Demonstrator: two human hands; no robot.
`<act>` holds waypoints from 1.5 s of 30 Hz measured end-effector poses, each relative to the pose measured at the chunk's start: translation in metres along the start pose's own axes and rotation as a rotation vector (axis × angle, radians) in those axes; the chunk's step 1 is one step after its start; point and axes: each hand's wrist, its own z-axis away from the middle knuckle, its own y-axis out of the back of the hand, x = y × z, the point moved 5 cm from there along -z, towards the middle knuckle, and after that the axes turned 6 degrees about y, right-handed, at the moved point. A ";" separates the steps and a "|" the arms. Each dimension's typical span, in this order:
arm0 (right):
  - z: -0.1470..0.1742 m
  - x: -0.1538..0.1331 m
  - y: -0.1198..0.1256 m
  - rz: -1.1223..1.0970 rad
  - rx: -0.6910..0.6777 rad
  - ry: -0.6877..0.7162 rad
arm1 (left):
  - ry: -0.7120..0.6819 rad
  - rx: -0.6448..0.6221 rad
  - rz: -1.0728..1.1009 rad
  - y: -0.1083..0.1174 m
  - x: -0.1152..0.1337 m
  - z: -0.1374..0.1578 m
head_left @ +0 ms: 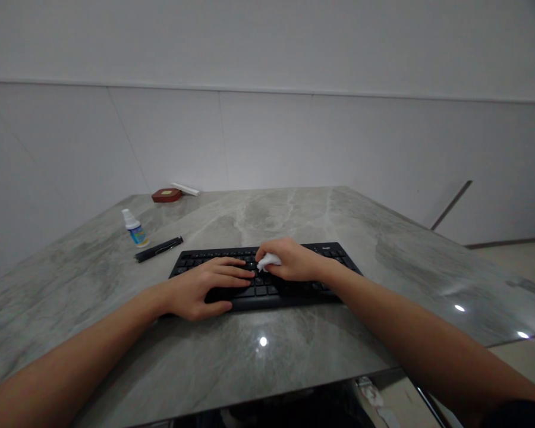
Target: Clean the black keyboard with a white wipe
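Observation:
A black keyboard (261,290) lies near the front of the marbled grey table. Across its left half rests my left hand (205,285), palm down, the fingers spread and stretched toward the middle keys. My right hand (289,260) is closed around a crumpled white tissue (270,260), whose end touches or hovers just over the middle keys; I cannot tell which. The fingertips of my left hand are close beside the tissue. Both hands and the right forearm hide part of the keys.
To the left of the keyboard lies a black brush-like strip (159,249), with a small white spray bottle (135,229) standing behind it. At the back left are a dark red box (166,195) and a thin white object (185,189). The table (249,214) meets a pale wall.

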 end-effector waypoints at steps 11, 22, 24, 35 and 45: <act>0.001 -0.002 0.000 -0.034 -0.047 -0.001 | 0.000 0.007 0.007 0.001 0.002 0.001; 0.001 -0.006 -0.001 -0.040 -0.073 0.013 | 0.009 -0.013 -0.008 -0.001 0.000 0.001; 0.001 -0.008 -0.001 -0.054 -0.080 0.019 | 0.013 -0.016 -0.007 -0.001 0.000 0.001; -0.003 -0.009 -0.015 -0.107 0.019 0.097 | 0.000 0.033 -0.011 0.000 -0.002 0.003; -0.005 -0.007 -0.013 -0.084 0.051 0.063 | 0.006 0.021 -0.008 0.000 -0.002 0.002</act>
